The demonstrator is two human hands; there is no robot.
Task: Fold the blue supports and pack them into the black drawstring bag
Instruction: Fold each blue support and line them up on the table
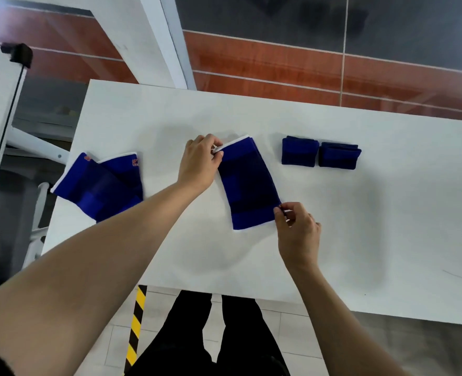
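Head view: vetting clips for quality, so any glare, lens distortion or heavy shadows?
Head view: flare washes out the top left corner; the wide lens bows the edges of the white table; only faint, soft shadows surround the unfolded blue support, left hand and right hand; glossy floor tiles carry dark reflections.

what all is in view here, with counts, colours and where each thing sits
flat support: one, blue with white edge, table centre
unfolded supports: apparently two, blue with orange print, overlapping at the table's left edge
folded supports: two, dark blue, side by side right of centre
table: one, white
striped post: one, yellow and black, under the table's near edge
floor: red-brown and grey tiles beyond the table
black drawstring bag: none in view
left hand: fingers pinch the flat support's far left corner
right hand: fingers pinch its near right corner
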